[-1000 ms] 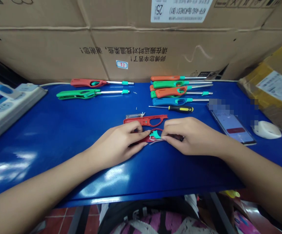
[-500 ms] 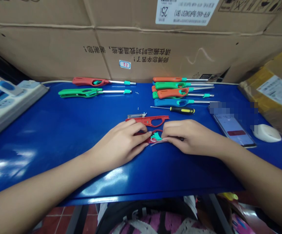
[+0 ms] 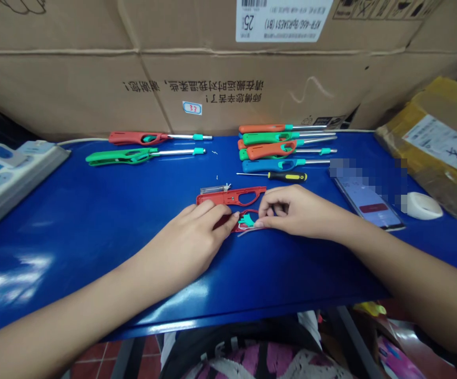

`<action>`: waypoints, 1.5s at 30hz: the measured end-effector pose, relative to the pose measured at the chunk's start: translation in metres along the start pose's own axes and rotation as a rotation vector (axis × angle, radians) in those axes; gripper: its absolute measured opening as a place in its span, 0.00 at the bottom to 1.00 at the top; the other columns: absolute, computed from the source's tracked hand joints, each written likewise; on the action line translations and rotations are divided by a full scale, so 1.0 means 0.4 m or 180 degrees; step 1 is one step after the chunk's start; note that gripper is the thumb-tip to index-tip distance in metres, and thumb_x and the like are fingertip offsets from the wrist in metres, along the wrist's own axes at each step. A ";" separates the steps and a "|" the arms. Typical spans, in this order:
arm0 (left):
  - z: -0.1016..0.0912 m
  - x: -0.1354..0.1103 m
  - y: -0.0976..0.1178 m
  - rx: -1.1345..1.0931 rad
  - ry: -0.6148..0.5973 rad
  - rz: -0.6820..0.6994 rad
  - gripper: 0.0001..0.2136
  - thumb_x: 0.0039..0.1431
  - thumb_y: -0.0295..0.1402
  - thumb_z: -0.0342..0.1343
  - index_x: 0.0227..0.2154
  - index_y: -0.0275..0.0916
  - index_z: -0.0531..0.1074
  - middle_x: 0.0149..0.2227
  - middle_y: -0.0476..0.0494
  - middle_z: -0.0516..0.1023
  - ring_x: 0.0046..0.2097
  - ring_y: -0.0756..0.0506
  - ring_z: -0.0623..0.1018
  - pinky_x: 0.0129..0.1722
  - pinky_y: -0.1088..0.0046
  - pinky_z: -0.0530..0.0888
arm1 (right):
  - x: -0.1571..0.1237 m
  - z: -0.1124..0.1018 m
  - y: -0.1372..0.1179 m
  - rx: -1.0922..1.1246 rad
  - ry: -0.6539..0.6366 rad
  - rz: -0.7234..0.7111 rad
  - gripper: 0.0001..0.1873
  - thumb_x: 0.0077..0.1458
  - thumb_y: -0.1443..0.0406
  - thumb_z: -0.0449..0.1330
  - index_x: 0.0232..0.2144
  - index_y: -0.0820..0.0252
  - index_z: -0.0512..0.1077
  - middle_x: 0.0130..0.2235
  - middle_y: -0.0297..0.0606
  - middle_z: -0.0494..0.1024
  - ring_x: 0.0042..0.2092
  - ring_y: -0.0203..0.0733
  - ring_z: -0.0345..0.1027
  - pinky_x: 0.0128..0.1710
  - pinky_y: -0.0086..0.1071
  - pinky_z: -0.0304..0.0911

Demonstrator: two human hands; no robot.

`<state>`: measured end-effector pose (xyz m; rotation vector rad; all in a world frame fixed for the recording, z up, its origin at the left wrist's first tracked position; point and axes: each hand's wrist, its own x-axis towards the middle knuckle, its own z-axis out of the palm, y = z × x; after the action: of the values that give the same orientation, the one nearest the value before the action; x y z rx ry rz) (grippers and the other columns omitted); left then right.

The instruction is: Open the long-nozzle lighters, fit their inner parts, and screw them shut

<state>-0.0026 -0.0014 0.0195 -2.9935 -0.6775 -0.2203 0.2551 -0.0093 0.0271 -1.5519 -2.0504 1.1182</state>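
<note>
A red plastic lighter shell is held with its long axis running left to right across the blue table, pressed down by the left hand, fingers laid together, while the right hand's fingers are pinched just beside its teal insert, their hold hidden.

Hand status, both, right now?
Left hand: closed, holding down a red lighter shell.
Right hand: closed, fingertips pinching at that shell, beside its teal piece.
</note>
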 end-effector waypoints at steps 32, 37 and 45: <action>0.002 0.000 -0.017 -0.0766 0.0262 -0.0358 0.16 0.69 0.29 0.56 0.57 0.35 0.73 0.48 0.39 0.81 0.49 0.39 0.79 0.49 0.57 0.78 | -0.012 0.001 0.008 -0.0678 0.0018 -0.0777 0.08 0.62 0.60 0.62 0.36 0.59 0.77 0.33 0.35 0.74 0.32 0.35 0.63 0.31 0.30 0.57; -0.003 0.006 -0.009 -0.0626 0.0128 -0.0253 0.14 0.73 0.31 0.49 0.55 0.37 0.75 0.43 0.40 0.79 0.44 0.41 0.78 0.43 0.61 0.78 | -0.024 0.012 0.003 -0.1505 -0.0082 -0.1127 0.10 0.68 0.64 0.52 0.41 0.60 0.73 0.41 0.40 0.77 0.39 0.41 0.68 0.36 0.34 0.58; -0.006 0.010 -0.001 -0.0231 0.0066 -0.0211 0.15 0.73 0.32 0.47 0.52 0.38 0.78 0.41 0.40 0.79 0.42 0.39 0.78 0.38 0.60 0.77 | -0.016 0.026 0.010 -0.1167 0.0159 -0.1148 0.08 0.65 0.66 0.56 0.38 0.61 0.75 0.38 0.39 0.78 0.37 0.39 0.69 0.37 0.33 0.60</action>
<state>0.0005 0.0005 0.0223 -3.0354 -0.7842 -0.2852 0.2530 -0.0188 0.0186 -1.2605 -2.4725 0.5915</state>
